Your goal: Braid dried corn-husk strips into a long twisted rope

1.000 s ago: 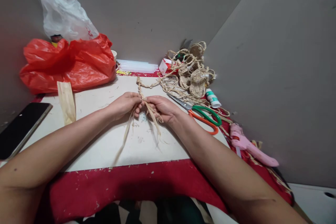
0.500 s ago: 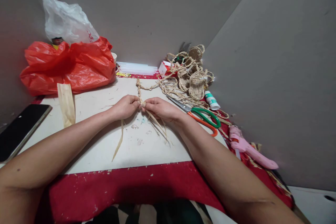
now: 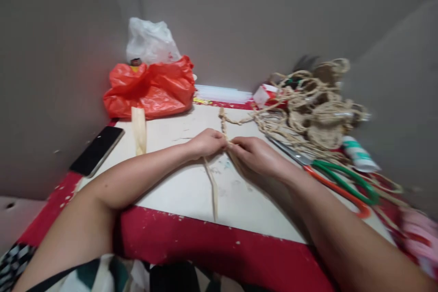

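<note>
My left hand [image 3: 210, 143] and my right hand [image 3: 255, 154] meet near the middle of the white board [image 3: 178, 182]. Both pinch the near end of a braid [image 3: 223, 124] of pale dried plant fibre, which runs away from me over the board. From under my left hand a loose flat strip [image 3: 212, 189] hangs toward me. Below my right hand more thin strands show, blurred. Fingertips and braid overlap, so the exact crossing of strands is hidden. To the right lie scissors [image 3: 308, 163] with a green and an orange handle.
A red plastic bag [image 3: 150, 91] and a wide dried strip [image 3: 139, 130] are at the left, near a phone [image 3: 97, 150]. Coiled braided cord [image 3: 308, 114] piles up at the right, beside a white-and-green tube [image 3: 359, 154] and a pink glue gun [image 3: 417, 232].
The camera view has swung left, so everything sits further right. My hands stay at the braid's end. My right hand appears slightly further from my left, and the strands below it look lower and blurred.
</note>
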`<state>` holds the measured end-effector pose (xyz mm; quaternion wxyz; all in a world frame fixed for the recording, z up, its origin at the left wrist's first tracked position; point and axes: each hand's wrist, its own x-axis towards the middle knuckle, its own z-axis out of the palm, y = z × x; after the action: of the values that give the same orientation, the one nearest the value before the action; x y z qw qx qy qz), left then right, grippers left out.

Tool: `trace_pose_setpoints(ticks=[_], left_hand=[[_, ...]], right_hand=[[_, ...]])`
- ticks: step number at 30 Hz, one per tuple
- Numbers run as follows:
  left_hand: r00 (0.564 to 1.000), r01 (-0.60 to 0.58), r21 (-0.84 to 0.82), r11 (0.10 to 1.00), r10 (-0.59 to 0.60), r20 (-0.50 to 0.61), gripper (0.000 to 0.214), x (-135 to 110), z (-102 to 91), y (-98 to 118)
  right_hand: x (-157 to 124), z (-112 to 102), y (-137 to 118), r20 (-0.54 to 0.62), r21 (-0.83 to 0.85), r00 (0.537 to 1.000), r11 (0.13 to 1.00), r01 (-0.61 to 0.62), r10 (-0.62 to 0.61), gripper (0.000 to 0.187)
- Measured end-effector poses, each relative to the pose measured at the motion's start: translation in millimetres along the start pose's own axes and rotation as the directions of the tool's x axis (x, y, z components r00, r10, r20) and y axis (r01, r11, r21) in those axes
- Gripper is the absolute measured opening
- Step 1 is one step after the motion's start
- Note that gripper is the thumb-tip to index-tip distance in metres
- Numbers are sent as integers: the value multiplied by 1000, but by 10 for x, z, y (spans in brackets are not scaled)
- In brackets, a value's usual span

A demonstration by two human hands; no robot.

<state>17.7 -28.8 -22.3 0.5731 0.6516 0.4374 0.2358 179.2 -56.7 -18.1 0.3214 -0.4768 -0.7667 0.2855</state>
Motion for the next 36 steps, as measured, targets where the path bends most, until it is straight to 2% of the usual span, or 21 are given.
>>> trace_pose_setpoints(ticks=[4, 6, 8, 11, 15, 18, 21, 22, 24, 25, 27, 28, 29, 30, 31, 32, 33, 34, 35, 36], left_hand=[[999, -29, 23, 999, 29, -24, 20, 10, -2, -38], [999, -14, 12, 1000, 15, -36, 21, -19, 4, 5], [1000, -3, -25, 1000, 2, -28, 21, -39, -2, 49], [1000, 17, -102, 995, -16, 6, 20, -34, -28, 89], [995, 79, -234, 969, -62, 78, 24, -29, -38, 126], [991, 116, -310, 944, -88, 104, 29, -36, -32, 141], [990, 115, -307, 945, -83, 113, 26, -40, -30, 136], [990, 109, -299, 948, -77, 114, 24, -41, -31, 132], [990, 97, -288, 953, -63, 124, 20, -40, -40, 126], [990, 90, -285, 954, -54, 132, 19, -40, -47, 126], [989, 77, -283, 956, -38, 140, 16, -38, -65, 132], [990, 73, -283, 956, -35, 136, 16, -37, -75, 139], [991, 72, -285, 956, -35, 132, 16, -37, -85, 145], [991, 72, -287, 955, -36, 128, 16, -37, -94, 152], [991, 74, -289, 954, -38, 130, 16, -37, -102, 157], [990, 78, -291, 953, -40, 135, 16, -38, -108, 161], [989, 82, -294, 952, -40, 144, 17, -39, -112, 163], [987, 82, -296, 952, -37, 153, 17, -40, -113, 162], [987, 80, -297, 951, -34, 158, 19, -41, -112, 160], [986, 78, -295, 952, -30, 165, 20, -42, -110, 156]], right_hand=[[31, -84, -7, 10, -20, 1000, 1000, -11, 11, 24], [18, -112, -112, 24, -14, 997, 998, -67, 67, 25], [6, -89, -221, 34, -42, 984, 984, -173, 174, 25], [-5, 12, -301, 26, -90, 974, 971, -223, 226, 24], [-56, 119, -332, 33, -259, 978, 947, -193, 208, 26], [-94, 153, -369, 19, -428, 968, 877, -217, 249, 28], [-136, 183, -443, 34, -528, 959, 820, -223, 282, 29], [-157, 188, -483, 62, -544, 958, 814, -203, 280, 29], [-210, 170, -589, 189, -551, 947, 826, -117, 261, 27], [-238, 139, -650, 285, -533, 928, 844, -56, 241, 25], [-281, 29, -757, 486, -428, 855, 902, 54, 179, 23], [-288, -43, -788, 553, -347, 822, 935, 76, 138, 24], [-283, -120, -796, 572, -259, 814, 964, 64, 100, 25], [-265, -191, -778, 530, -180, 844, 984, 21, 79, 28], [-236, -248, -733, 424, -111, 902, 993, -40, 84, 30], [-197, -284, -665, 269, -49, 956, 993, -107, 116, 31], [-154, -296, -581, 94, 9, 982, 986, -166, 164, 30], [-110, -283, -491, -41, 72, 977, 975, -208, 211, 29], [-70, -248, -402, -98, 147, 962, 960, -240, 255, 27], [-35, -197, -322, -74, 236, 950, 931, -278, 303, 26]])
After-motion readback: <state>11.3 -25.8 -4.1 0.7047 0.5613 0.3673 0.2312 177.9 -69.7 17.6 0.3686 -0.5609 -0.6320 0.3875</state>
